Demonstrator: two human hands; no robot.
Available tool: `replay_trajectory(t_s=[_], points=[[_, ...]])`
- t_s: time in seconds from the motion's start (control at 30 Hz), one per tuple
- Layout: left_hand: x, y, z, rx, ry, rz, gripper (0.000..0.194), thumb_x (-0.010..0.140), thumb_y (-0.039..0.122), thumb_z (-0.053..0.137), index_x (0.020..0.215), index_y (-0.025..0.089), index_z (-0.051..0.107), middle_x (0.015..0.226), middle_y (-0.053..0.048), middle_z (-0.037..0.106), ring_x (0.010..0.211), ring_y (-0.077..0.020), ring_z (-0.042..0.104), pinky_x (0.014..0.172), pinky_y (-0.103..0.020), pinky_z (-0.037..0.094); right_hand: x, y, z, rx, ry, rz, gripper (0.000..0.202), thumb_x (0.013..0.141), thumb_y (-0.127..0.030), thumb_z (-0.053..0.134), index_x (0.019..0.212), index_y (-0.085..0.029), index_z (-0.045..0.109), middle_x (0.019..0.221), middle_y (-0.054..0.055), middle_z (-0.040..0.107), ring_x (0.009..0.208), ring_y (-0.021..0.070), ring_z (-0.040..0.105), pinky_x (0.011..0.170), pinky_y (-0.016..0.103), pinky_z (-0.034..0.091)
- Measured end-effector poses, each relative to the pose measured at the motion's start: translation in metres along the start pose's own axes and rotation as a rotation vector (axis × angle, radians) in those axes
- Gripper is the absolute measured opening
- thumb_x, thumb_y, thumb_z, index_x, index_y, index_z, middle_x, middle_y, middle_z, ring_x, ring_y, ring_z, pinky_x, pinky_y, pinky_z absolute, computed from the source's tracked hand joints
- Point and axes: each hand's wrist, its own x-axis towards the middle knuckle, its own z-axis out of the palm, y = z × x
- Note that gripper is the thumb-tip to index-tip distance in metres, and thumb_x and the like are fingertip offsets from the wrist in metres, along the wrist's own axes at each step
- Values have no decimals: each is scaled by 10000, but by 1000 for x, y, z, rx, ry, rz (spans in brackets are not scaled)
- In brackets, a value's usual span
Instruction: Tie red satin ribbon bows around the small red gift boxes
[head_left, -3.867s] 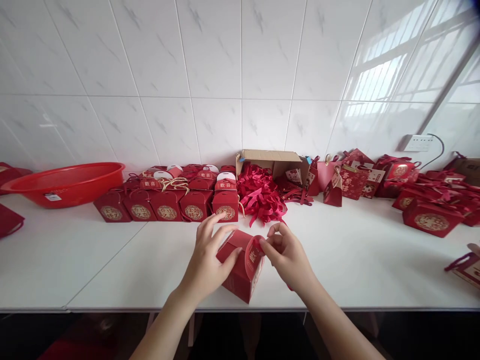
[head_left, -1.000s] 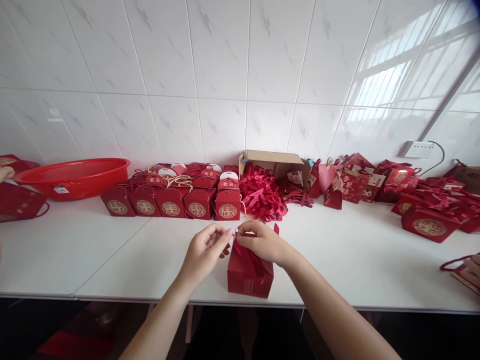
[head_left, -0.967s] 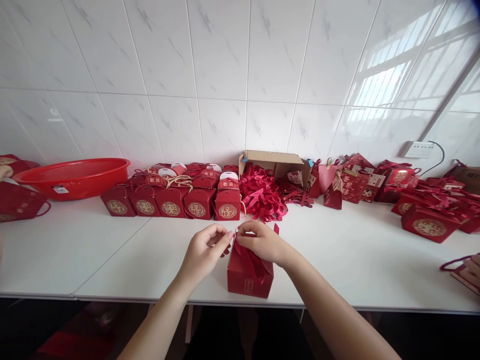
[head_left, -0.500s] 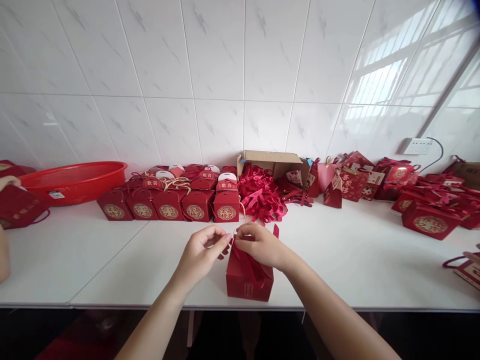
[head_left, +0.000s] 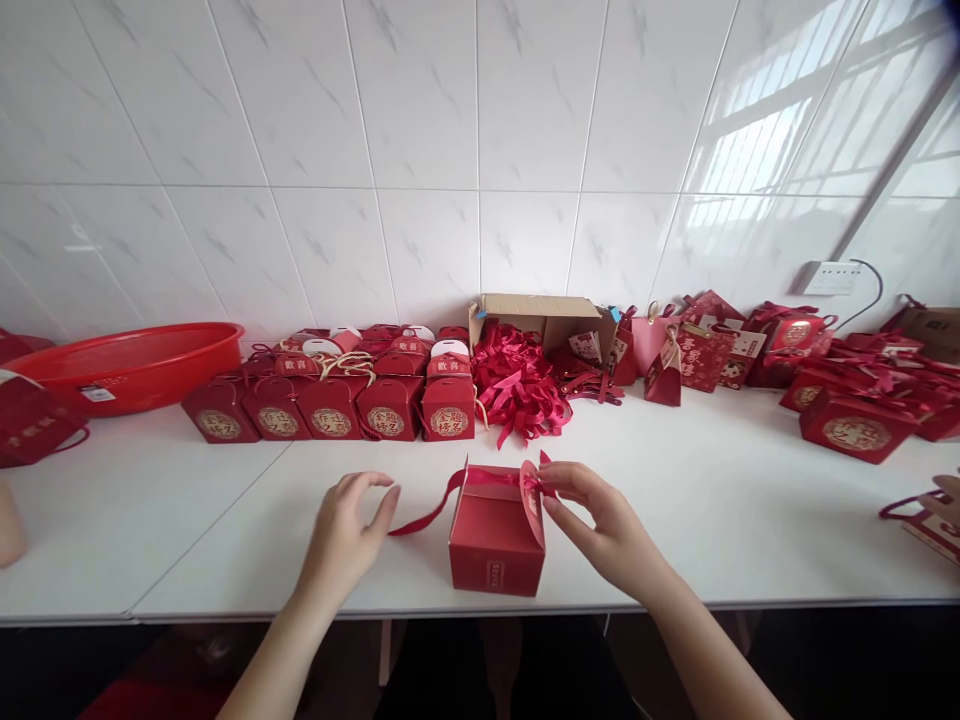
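A red gift box (head_left: 496,550) stands near the table's front edge, its round-topped flap (head_left: 531,505) upright on the right side. A dark red ribbon (head_left: 491,478) crosses the top between the box's sides, its loose tail (head_left: 427,518) trailing onto the table at the left. My left hand (head_left: 341,535) is held left of the box, thumb and fingers apart with nothing between them, close to the ribbon's tail. At the right flap, my right hand (head_left: 600,515) has its thumb and fingers around the ribbon's other end; the exact grip is partly hidden.
Behind stand rows of red boxes (head_left: 330,420), a heap of red ribbons (head_left: 517,385) and a cardboard carton (head_left: 540,305). A red basin (head_left: 150,370) is at left, more boxes (head_left: 855,430) at right. Other people's hands (head_left: 946,500) show at both edges.
My hands have moved apart from above the box, left hand leftward and right hand to the right flap. The ribbon now lies across the top, its tail stretching left.
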Motion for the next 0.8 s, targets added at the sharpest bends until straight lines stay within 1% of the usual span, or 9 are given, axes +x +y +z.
replay_trajectory(t_s=[0.07, 0.13, 0.2, 0.27, 0.37, 0.47, 0.53, 0.67, 0.8], points=[[1, 23, 4, -264, -92, -31, 295, 821, 484, 486, 888, 219, 597, 996, -69, 651, 990, -245, 585, 872, -333, 429, -1, 2, 4, 9, 22, 34, 217, 865, -335, 541, 1042, -218, 584, 1053, 67, 601, 859, 173, 608, 813, 342, 477], [1, 48, 8, -456, -200, -80, 336, 845, 518, 454, 896, 218, 598, 979, -57, 651, 976, -230, 590, 847, -312, 446, 0, 3, 6, 12, 50, 82, 202, 855, -359, 557, 983, -205, 585, 984, 53, 612, 715, 137, 580, 726, 319, 468], [1, 67, 11, -574, -284, -104, 349, 850, 532, 452, 853, 211, 588, 879, -35, 640, 883, -203, 595, 789, -286, 458, 1, 4, 7, 46, 45, 123, 218, 851, -397, 561, 926, -194, 584, 887, 36, 611, 637, 117, 528, 641, 290, 438], [1, 77, 14, -645, -367, -119, 355, 845, 535, 474, 761, 200, 558, 734, 1, 588, 729, -157, 570, 688, -243, 451, 1, 6, 5, 110, 25, 153, 254, 847, -432, 565, 902, -185, 580, 792, 18, 585, 619, 112, 494, 587, 265, 403], [1, 79, 18, -715, -466, -154, 399, 813, 554, 520, 662, 185, 513, 611, 26, 510, 567, -116, 493, 542, -211, 399, -1, 9, 2, 188, -11, 171, 284, 835, -453, 586, 881, -173, 573, 729, -1, 543, 622, 105, 459, 563, 245, 365], [-1, 75, 20, -772, -537, -210, 422, 797, 574, 532, 652, 178, 500, 566, 29, 487, 492, -97, 439, 469, -204, 346, -3, 8, -3, 201, -57, 182, 296, 846, -459, 569, 830, -164, 574, 695, -14, 511, 596, 92, 422, 546, 234, 342], [-3, 72, 21, -776, -582, -242, 434, 800, 577, 529, 636, 180, 466, 524, 44, 454, 448, -79, 394, 436, -195, 305, -2, 5, -7, 189, -58, 203, 326, 863, -477, 532, 799, -160, 575, 675, -14, 505, 592, 94, 431, 556, 236, 357], [-3, 65, 19, -710, -594, -290, 452, 803, 583, 519, 606, 200, 381, 446, 76, 377, 373, -65, 306, 385, -194, 211, 1, -5, -20, 118, -51, 242, 413, 869, -521, 483, 678, -161, 545, 636, 5, 545, 615, 119, 500, 616, 256, 404], [-3, 59, 18, -675, -593, -260, 442, 799, 559, 538, 603, 203, 366, 463, 91, 307, 398, -64, 242, 404, -197, 172, 0, -1, -39, -61, -120, 351, 422, 867, -537, 461, 682, -173, 566, 476, -30, 495, 460, 106, 437, 491, 242, 334]])
